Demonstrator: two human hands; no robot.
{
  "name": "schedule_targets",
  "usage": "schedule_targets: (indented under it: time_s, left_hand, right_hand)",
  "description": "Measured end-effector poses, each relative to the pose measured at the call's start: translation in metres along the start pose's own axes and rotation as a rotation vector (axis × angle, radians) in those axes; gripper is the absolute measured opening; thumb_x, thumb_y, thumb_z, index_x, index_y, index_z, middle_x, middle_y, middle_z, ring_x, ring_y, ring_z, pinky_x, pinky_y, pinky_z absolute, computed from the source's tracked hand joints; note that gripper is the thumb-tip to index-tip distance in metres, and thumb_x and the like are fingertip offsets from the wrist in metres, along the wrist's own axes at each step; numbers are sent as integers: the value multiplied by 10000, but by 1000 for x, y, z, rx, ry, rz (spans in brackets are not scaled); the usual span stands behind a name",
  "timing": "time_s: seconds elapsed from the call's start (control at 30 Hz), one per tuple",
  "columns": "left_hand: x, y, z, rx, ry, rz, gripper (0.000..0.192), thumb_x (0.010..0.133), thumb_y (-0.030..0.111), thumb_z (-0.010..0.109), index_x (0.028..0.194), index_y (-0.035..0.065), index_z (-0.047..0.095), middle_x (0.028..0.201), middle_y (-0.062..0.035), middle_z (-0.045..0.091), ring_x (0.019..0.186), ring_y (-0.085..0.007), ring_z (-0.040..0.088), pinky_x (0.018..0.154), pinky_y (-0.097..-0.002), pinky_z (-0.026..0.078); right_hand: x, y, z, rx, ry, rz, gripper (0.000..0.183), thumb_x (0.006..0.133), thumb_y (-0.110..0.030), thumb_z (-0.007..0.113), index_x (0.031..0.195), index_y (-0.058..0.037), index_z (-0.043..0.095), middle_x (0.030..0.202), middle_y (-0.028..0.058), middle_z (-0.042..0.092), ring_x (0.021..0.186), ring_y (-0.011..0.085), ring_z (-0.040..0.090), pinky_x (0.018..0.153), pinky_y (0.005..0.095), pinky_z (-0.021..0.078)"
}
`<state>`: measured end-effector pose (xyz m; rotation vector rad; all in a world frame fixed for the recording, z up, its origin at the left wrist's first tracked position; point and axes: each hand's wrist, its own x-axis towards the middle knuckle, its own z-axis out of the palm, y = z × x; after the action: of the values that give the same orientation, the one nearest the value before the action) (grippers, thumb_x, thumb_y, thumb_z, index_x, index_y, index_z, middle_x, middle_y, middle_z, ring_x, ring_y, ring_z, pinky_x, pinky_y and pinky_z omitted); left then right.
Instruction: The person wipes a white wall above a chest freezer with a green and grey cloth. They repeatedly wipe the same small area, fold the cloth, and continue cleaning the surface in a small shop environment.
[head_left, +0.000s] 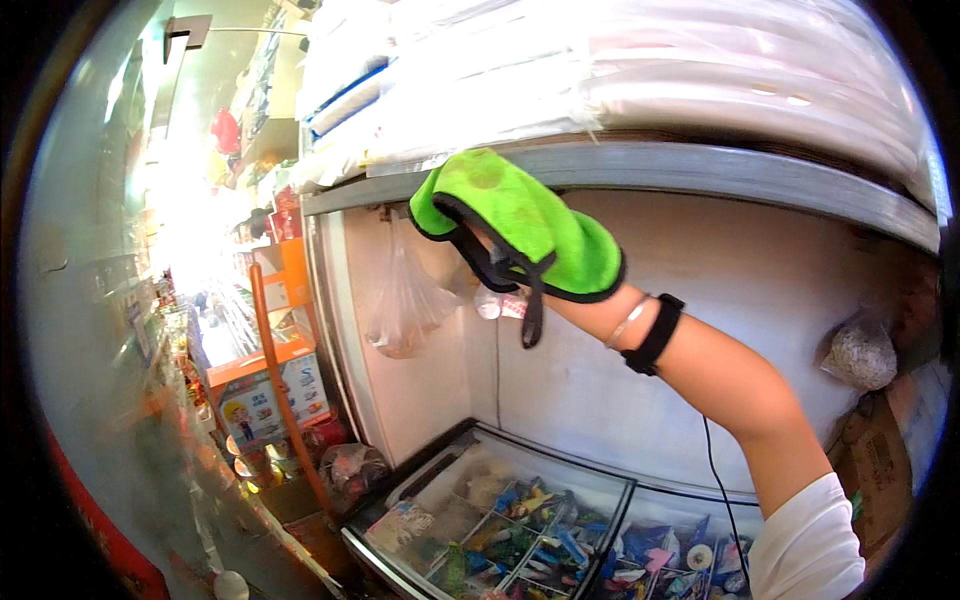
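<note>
My right hand (564, 306) is raised and mostly covered by a bright green microfiber cloth (517, 217) with black edging and a hanging loop. The cloth lies against or just in front of the metal front edge of a shelf (675, 165); exact contact is hard to tell. A black band (655, 334) and a silver bangle (628, 321) circle my right wrist. My left hand is out of view. Below my arm stands a chest freezer with a glass top (547, 517), and many colorful wrapped packages show through the glass.
Plastic-wrapped white stacks (675, 75) load the shelf. A clear plastic bag (409, 300) hangs beneath its left end, and another filled bag (862, 356) hangs at right. A black cord (716, 465) runs down to the freezer. Left are an orange pole (274, 367) and printed cartons (274, 397).
</note>
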<state>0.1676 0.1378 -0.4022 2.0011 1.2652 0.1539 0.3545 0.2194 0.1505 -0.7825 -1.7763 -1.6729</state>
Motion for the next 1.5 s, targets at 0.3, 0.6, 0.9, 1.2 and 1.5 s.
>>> schedule_targets:
  time_s: [0.3,0.6,0.9,1.2,1.5]
  left_hand:
    - [-4,-14,22,-30,16,107,623,1041,442,318,1531,66,235,1588,-133,229,1465,-356,157,1189,-520,144]
    - [38,-55,99,241,282,111,610,1039,434,321,1531,80,248,1578,-142,245,1448,-340,217,1183,-518,189]
    - [50,-68,126,383,402,136,609,1039,435,321,1530,81,254,1577,-143,249,1447,-341,221,1182,-518,193]
    - [58,-66,136,430,427,167,607,1039,436,322,1528,83,260,1575,-143,252,1445,-341,224,1182,-518,197]
    - [68,-59,135,451,420,211,605,1038,437,322,1527,84,266,1573,-144,255,1443,-342,228,1181,-518,201]
  right_hand:
    - [23,3,93,56,93,2,156,768,-38,606,918,-80,600,945,115,609,870,321,594,750,383,499]
    - [-27,3,-90,-130,-375,146,513,964,-287,544,1424,-97,418,1405,133,492,1315,281,458,1098,377,386]
    - [-49,-8,-319,-605,-271,334,250,755,-73,660,1006,-72,669,999,148,657,905,372,618,816,418,506]
    - [-55,-26,-474,-1060,-421,366,252,782,-225,664,975,-66,695,921,173,672,883,373,635,798,442,502]
    - [-69,-24,-634,-1490,-309,331,481,835,-164,590,1268,37,527,1234,315,531,1161,512,463,1047,563,317]
